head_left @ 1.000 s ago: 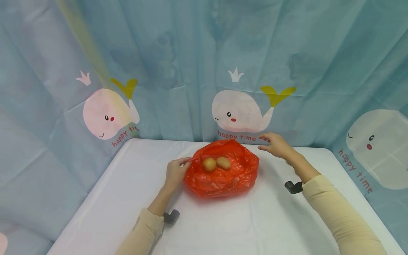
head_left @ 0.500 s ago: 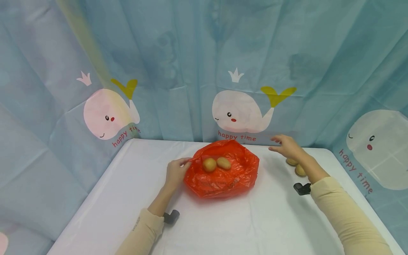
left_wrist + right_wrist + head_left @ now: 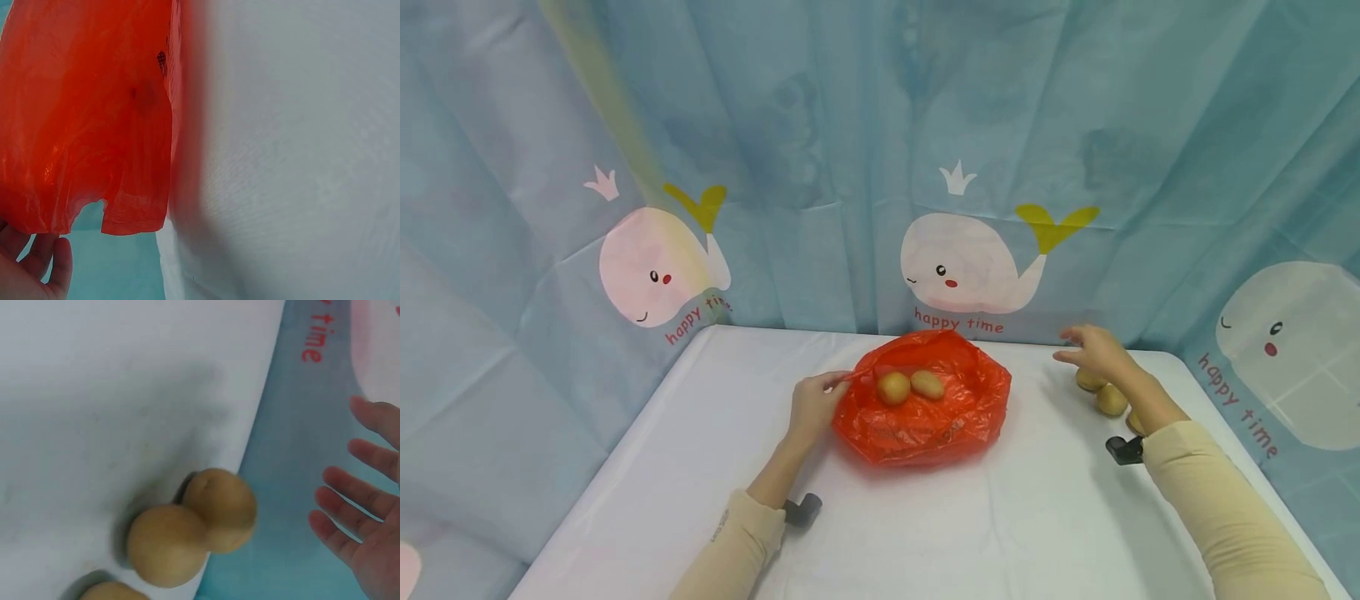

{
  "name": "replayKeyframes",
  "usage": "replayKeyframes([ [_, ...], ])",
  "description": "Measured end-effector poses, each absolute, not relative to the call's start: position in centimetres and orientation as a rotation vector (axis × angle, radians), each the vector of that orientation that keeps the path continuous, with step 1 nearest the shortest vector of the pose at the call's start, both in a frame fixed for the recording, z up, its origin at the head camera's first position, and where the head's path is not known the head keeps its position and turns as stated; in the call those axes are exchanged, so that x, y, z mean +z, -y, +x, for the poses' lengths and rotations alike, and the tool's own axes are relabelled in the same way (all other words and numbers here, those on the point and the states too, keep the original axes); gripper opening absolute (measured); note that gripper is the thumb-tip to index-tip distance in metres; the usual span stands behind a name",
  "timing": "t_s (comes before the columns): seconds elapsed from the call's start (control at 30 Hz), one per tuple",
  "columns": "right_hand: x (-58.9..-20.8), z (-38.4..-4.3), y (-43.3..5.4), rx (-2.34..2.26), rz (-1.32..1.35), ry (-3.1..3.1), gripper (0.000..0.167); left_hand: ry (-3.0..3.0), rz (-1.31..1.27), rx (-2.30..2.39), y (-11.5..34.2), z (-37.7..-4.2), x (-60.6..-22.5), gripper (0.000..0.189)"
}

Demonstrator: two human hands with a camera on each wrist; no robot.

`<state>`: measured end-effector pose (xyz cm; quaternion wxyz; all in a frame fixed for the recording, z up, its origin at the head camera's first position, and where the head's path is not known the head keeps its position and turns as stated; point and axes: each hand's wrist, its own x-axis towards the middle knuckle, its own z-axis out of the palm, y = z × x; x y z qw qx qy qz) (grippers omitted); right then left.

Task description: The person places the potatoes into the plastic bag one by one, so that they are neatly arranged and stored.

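Observation:
A red plastic bag (image 3: 917,433) lies spread open at the middle of the table, with two potatoes (image 3: 927,384) in its mouth, one rounder and one longer. My left hand (image 3: 811,408) pinches the bag's left edge; in the left wrist view the fingers (image 3: 39,253) sit at the rim of the bag. Over the table's far right, my right hand (image 3: 1097,354) hovers with fingers spread and nothing in it. Close to it on the table lie three round, yellow-brown potatoes (image 3: 1109,401), partly hidden by the forearm. The right wrist view shows these potatoes (image 3: 167,545) apart from the hand.
A white cloth (image 3: 1000,517) covers the table. Pale blue curtains (image 3: 820,208) printed with whales hang at the back and both sides, right behind the table's far edge. A small black camera (image 3: 1124,450) sits on the right wrist.
My right hand has moved right, away from the bag and toward the loose potatoes, and more of them show now. The left hand has stayed at the bag's edge.

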<state>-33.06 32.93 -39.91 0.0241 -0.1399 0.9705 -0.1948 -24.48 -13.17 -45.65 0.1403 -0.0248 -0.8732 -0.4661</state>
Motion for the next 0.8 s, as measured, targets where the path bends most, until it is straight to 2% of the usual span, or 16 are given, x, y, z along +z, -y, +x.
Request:
replayKeyframes([
  [0.3,-41.4,-32.9,-35.0,-0.592,-0.305,-2.971,0.071,2.527,-0.052,-1.378,13.2,-24.4,-45.7,0.024],
  [0.8,-42.9,-32.4,-36.8,-0.566,-0.212,-2.954,0.063,2.513,-0.086,-1.372,13.3,-24.4,-45.9,0.023],
])
